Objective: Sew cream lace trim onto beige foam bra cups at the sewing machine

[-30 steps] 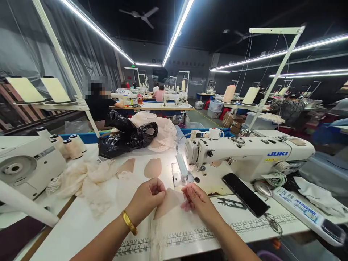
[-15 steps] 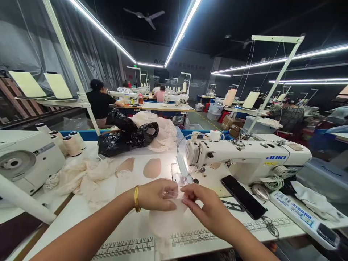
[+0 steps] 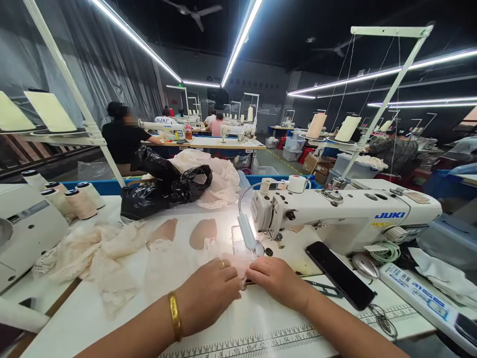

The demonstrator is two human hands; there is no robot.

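Thin pale pink fabric [image 3: 237, 262] lies just in front of the needle area of the white sewing machine [image 3: 346, 214], under a small lit lamp [image 3: 246, 231]. My left hand [image 3: 212, 293], with a gold bracelet and a ring, grips the fabric's left side with bent fingers. Opposite it, my right hand [image 3: 278, 281] has its fingers pressed together on the fabric's right edge. Both hands rest low over the table, a small gap between them. Two tan cut pieces [image 3: 203, 233] lie left of the needle area.
Cream lace fabric [image 3: 100, 253] and thread cones [image 3: 80, 201] are at left. A black plastic bag [image 3: 164, 184] sits behind. Right of my hands lie a phone [image 3: 341, 276], scissors-like black tool [image 3: 324, 288] and a long box [image 3: 421, 298]. A person [image 3: 122, 134] sits far left.
Both hands have turned palm down and moved the fabric toward the needle area. The fabric that hung below the hands is now mostly hidden or farther forward. The view has shifted slightly.
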